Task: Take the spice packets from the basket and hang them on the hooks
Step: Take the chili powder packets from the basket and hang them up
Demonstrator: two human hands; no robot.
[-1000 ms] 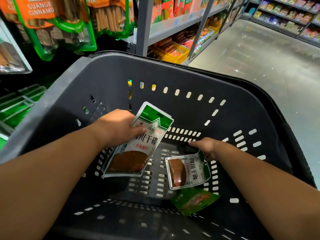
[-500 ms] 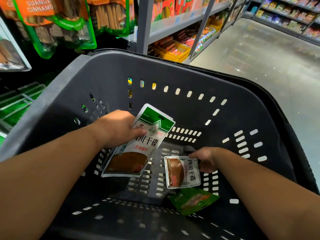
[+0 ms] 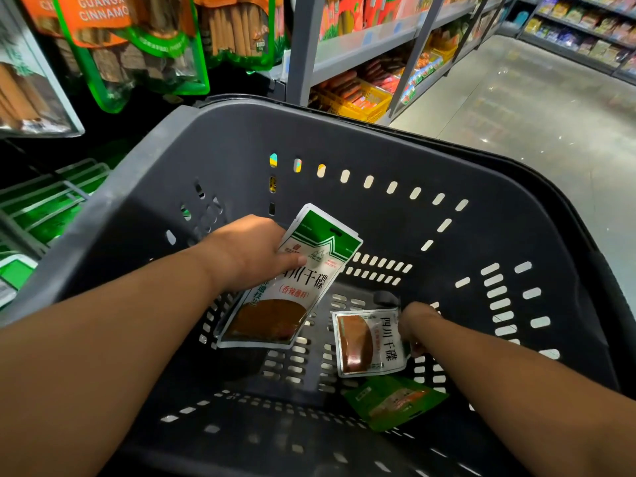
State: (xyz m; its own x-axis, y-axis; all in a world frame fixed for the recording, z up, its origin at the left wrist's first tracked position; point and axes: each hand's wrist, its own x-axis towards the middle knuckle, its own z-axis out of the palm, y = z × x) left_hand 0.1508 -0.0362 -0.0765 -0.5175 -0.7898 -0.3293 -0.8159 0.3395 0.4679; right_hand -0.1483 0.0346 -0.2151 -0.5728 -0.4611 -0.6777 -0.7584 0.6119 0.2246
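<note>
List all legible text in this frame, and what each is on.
"GUANGX CINNAMO" (cut off): orange cinnamon bag hanging top left.
"川干碟", "(香辣蘸料)": large packet; the left hand holding it partly hides a character before these.
"四川干碟": small packet gripped by the right hand.
Green packet, shelf tags: too blurred.

Basket (image 3: pixel 344 139) top open; tall walls hem hands; cinnamon bags (image 3: pixel 137 46) overhang left

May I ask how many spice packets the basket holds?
3: large packet in left hand, small packet in right hand, green packet on basket floor; more may hide.
</note>
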